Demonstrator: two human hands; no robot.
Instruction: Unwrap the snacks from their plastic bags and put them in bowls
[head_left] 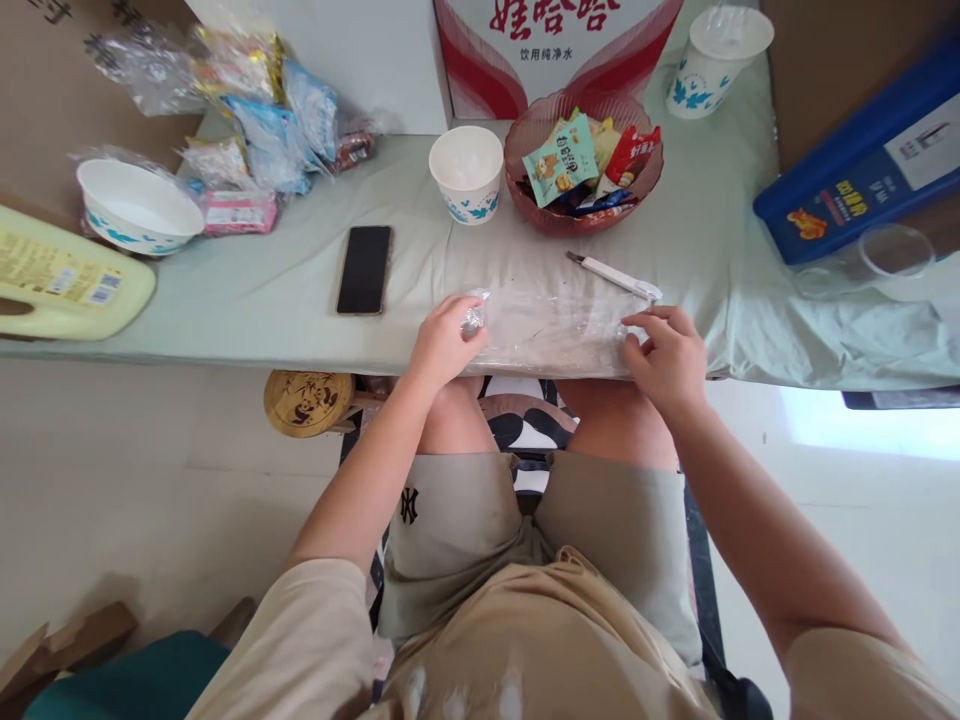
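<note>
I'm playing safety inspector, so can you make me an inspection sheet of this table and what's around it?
Surface: green cloth, wrinkled at right.
Things at hand: clear film; cutter lying near it.
Clutter: phone, cup, bowl of snacks, yellow jug.
Hands: left hand pinches crumpled film; right hand at the film's other end, grip unclear.
Cables: nothing seen.
Surroundings: stool by the table's front edge, white box at the back.

Table (225, 345): green cloth (300, 315)
Centre: plastic wrap (551, 330)
Nine o'clock: jug (97, 285)
Ten: phone (365, 270), snack packets (270, 135)
Eleven: paper cup (469, 185)
Twelve: bowl (577, 220)
One: second cup (712, 70)
Two: knife (611, 277), blue container (832, 195)
</note>
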